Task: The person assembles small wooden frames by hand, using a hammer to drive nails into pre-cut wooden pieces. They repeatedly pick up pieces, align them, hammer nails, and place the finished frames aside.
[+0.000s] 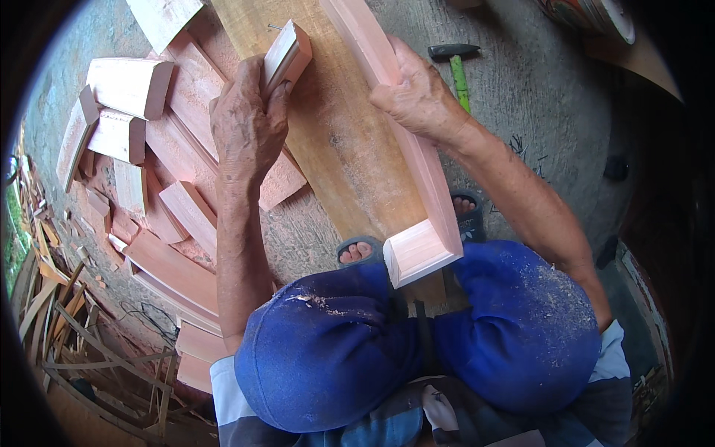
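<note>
My left hand (pixel 249 127) is closed around a short pale wood block (pixel 290 56), raised over a long brown plank (pixel 339 160). A thin nail (pixel 275 27) shows beside the block's far end; whether it sits in the block or the plank I cannot tell. My right hand (pixel 424 97) grips a long pinkish wood rail (pixel 426 175) from its right side, and the rail slants from the far edge toward my knees. At the rail's near end a short wood piece (pixel 421 252) meets it at an angle, just above my blue-clad lap.
A hammer (pixel 457 67) with a green handle lies on the concrete floor right of the rail. To the left are piled cut wood pieces (pixel 186 134), dusted with sawdust. Thin offcuts (pixel 97 357) heap up at lower left. A round container (pixel 596 18) stands far right.
</note>
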{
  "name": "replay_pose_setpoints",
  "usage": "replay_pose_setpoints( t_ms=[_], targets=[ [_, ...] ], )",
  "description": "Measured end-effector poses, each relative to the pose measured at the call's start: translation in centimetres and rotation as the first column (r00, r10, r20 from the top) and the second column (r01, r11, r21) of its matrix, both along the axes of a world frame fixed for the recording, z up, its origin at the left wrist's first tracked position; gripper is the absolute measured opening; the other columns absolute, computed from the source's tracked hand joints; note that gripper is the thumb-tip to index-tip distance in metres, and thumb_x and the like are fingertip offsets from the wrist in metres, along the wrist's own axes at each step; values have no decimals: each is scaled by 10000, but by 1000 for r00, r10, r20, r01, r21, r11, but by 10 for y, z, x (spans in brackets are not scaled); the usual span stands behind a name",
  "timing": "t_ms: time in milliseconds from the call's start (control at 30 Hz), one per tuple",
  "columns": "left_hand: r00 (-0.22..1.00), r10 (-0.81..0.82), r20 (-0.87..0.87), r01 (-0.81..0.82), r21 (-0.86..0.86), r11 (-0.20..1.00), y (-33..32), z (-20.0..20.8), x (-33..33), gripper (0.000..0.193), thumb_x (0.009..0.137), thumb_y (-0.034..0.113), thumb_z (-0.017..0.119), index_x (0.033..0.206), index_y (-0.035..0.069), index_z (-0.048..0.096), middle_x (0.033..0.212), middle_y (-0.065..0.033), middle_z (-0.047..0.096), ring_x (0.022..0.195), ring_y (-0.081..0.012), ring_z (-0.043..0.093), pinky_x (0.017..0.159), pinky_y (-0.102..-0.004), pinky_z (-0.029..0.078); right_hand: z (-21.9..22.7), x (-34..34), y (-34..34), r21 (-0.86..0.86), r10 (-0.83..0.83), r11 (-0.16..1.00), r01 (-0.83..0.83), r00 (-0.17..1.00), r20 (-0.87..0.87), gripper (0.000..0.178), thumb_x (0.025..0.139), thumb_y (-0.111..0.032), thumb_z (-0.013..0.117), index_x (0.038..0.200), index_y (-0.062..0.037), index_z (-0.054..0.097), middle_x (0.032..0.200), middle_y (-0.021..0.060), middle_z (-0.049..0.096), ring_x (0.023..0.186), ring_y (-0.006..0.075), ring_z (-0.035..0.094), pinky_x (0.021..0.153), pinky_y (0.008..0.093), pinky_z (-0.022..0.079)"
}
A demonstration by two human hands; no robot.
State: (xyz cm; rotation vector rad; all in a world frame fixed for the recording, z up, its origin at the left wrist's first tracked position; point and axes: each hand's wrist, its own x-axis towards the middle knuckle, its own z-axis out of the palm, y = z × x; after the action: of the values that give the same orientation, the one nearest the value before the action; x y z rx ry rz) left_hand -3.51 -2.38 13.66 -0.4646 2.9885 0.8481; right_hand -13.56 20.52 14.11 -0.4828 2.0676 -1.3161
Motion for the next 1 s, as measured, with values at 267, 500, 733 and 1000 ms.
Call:
replay_pose_setpoints(
  t_ms=[267,500,733,1000],
  targets=[
    [915,18,402,-120,231,966,-39,22,-23,447,883,168,753,1300,49,646,1041,-183,767,956,-270,751,879,-407,575,-2,-25,-32,106,250,963,-249,968,3,904,825,-129,649,1614,49,243,1524,318,479,1449,434,474,1223,458,384],
    [919,27,394,-122,219,968,-38,20,-32,346,859,191,760,1146,55,624,979,-190,739,939,-322,738,854,-445,550,-15,-19,-54,-78,69,995,-61,993,97,999,734,-76,609,1627,58,181,1545,330,439,1449,447,464,1228,454,364],
    [921,32,389,-94,141,985,-24,22,-32,346,877,215,755,1161,71,620,1007,-204,750,967,-369,750,855,-461,563,-14,0,-34,-144,-20,989,34,995,94,885,769,-55,568,1606,-16,283,1427,255,545,1340,381,556,1160,426,422],
    [940,-14,341,-30,125,992,-25,19,-31,344,890,202,738,1195,94,623,981,-219,749,939,-397,751,829,-487,572,-12,83,21,-23,70,997,-68,995,73,897,778,-39,579,1619,-8,269,1444,251,539,1357,382,543,1156,433,426]
  ],
)
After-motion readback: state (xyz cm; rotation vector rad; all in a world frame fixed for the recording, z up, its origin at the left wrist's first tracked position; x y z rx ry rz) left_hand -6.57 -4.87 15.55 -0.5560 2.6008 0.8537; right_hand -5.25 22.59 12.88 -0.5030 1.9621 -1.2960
